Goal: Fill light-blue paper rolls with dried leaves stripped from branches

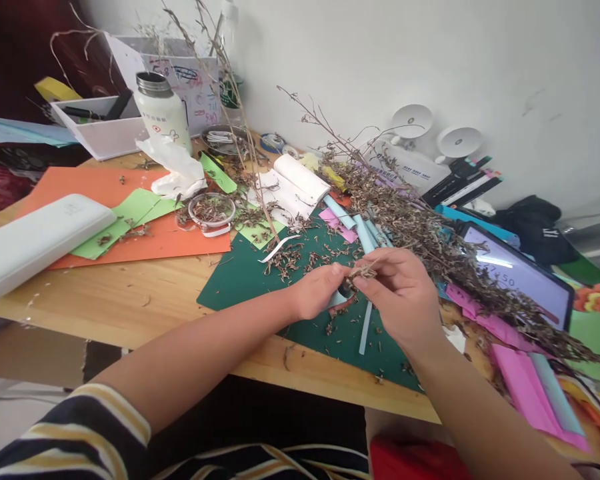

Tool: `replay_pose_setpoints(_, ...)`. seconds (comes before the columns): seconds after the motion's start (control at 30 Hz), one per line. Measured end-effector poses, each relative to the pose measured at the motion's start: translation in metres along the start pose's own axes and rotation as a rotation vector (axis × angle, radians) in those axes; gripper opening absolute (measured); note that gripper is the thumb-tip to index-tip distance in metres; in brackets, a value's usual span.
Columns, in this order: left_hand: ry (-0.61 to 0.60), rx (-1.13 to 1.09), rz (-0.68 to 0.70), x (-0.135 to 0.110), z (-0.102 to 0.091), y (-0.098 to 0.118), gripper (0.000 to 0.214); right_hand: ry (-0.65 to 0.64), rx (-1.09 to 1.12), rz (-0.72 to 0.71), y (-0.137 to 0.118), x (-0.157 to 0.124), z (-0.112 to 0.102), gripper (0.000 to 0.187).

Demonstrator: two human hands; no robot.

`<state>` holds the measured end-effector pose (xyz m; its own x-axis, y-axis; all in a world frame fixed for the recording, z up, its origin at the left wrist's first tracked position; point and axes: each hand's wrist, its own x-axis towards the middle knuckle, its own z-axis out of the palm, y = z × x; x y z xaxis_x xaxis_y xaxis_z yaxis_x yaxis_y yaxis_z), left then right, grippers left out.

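Observation:
My left hand (319, 291) is closed around what looks like a pale blue paper tube (336, 301), mostly hidden by the fingers, above the green cutting mat (300, 323). Right beside it, my right hand (403, 290) pinches a bit of dried leaves (364, 271) at the tube's dark opening. Crumbled leaves lie scattered over the mat. A narrow pale blue paper strip (365, 328) sits below the hands. Rolled blue paper (364, 233) lies just beyond them. A big bundle of dried stalks (405, 213) stretches along the right.
On the left are a white case (40, 243), orange paper (195, 247), a small round container (211, 210) of leaves and an open bottle (163, 110). A tall dry stem (250, 140) rises mid-table. To the right stand a tablet (517, 273) and pink paper (525, 387).

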<state>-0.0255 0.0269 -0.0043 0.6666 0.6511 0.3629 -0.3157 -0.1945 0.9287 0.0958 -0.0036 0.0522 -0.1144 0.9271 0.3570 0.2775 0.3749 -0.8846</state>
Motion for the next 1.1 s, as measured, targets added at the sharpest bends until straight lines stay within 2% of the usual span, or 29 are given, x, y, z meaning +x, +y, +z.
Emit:
replay_pose_setpoints(0.1, 0.000, 0.005, -0.018, -0.001, 0.000, 0.002, 0.068, 0.019, -0.183, -0.067, 0.005, -0.003, -0.006, 0.014)
replay_pose_setpoints(0.2, 0.022, 0.019, -0.059, -0.001, 0.001, 0.003, 0.069, -0.068, -0.357, -0.183, 0.010, -0.006, -0.012, 0.009)
replay_pose_setpoints(0.37, 0.038, -0.001, -0.077, -0.001, 0.001, 0.002, 0.068, -0.174, -0.512, -0.424, 0.008, -0.003, -0.016, 0.015)
replay_pose_setpoints(0.53, 0.029, -0.009, -0.115, -0.001, 0.001, 0.002, 0.070, -0.232, -0.706, -0.561, 0.003, -0.003, -0.018, 0.016)
replay_pose_setpoints(0.77, 0.027, -0.009, -0.111, -0.001, 0.001, 0.003, 0.069, -0.329, -0.783, -0.510, 0.004, -0.009, -0.022, 0.022)
replay_pose_setpoints(1.1, 0.043, 0.044, -0.133, -0.001, 0.000, 0.009, 0.067, -0.240, -0.680, -0.481, -0.009, -0.006, -0.024, 0.016)
